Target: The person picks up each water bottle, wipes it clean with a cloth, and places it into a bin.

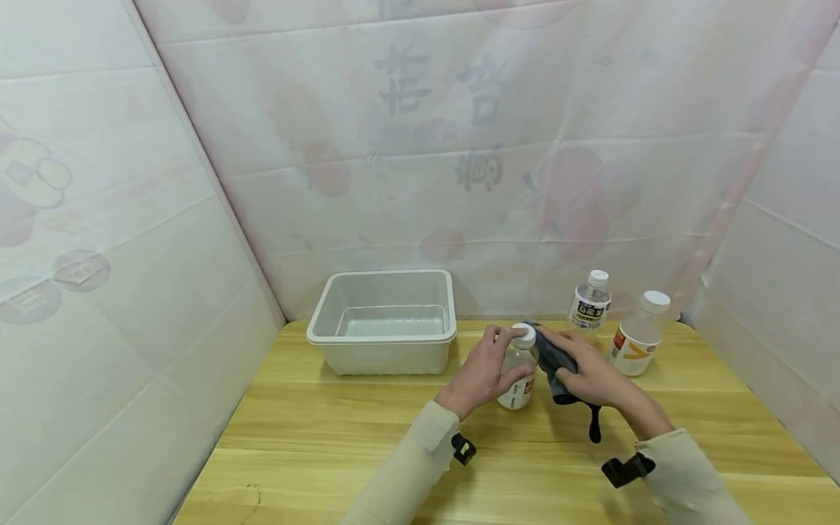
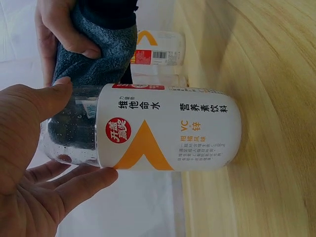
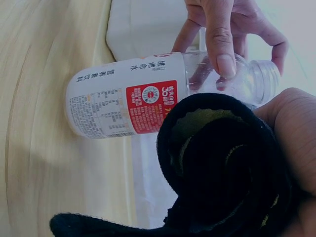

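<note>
One clear bottle (image 1: 515, 394) with a white cap and a white label marked in orange and red, standing upright on the bench (image 1: 315, 452), right of the middle. Grasped round its upper part by the left hand (image 1: 483, 372), with thumb and fingers curled about it. Just beside it, on its right, a dark blue-grey cloth (image 1: 554, 361), bunched up and gripped in the right hand (image 1: 593, 372); contact between cloth and bottle unclear. Hanging from the cloth toward the near side, a black strap (image 1: 595, 426). Farther right, upright and white-capped, a smaller bottle (image 1: 588, 310) on the far side and a larger bottle (image 1: 636, 346) nearer. To the left, toward the far edge, a pale rectangular tub (image 1: 383, 359). Beyond the bench, pale printed sheeting (image 1: 407, 197).
</note>
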`<state>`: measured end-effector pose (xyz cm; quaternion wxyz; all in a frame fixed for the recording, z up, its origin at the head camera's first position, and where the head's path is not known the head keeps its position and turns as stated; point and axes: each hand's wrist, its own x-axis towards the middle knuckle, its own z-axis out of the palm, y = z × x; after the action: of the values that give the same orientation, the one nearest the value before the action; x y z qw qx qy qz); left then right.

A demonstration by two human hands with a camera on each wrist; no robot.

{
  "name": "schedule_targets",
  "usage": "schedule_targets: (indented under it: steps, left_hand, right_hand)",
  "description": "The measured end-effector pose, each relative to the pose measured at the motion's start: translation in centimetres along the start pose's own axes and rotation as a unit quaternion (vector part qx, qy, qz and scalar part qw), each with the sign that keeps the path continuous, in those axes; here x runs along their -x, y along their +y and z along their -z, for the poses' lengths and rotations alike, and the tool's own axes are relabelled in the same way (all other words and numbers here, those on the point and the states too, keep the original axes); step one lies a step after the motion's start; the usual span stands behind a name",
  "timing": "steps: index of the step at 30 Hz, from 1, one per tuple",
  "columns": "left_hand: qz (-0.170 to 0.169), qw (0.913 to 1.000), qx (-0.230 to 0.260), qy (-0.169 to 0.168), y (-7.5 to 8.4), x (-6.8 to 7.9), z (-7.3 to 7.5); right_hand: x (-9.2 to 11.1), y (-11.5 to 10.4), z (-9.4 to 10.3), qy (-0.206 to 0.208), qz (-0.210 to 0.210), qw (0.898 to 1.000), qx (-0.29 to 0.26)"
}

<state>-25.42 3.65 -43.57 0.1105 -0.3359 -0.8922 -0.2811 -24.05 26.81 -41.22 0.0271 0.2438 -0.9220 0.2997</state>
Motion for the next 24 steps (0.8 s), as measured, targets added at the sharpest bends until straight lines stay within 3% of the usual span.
schedule_targets:
  steps: [11, 24]
  left_hand:
    - [-0.004, 1.0000, 0.001, 0.000, -0.1, 0.1, 0.0]
    - [-0.014, 0.9999, -0.001, 0.005, -0.1, 0.1, -0.1]
  right_hand:
    - [-0.2, 0.6, -1.0, 0.005, 0.008, 1.000, 0.013]
    - [-0.1, 1.3, -1.8, -0.024, -0.006, 1.000, -0.006]
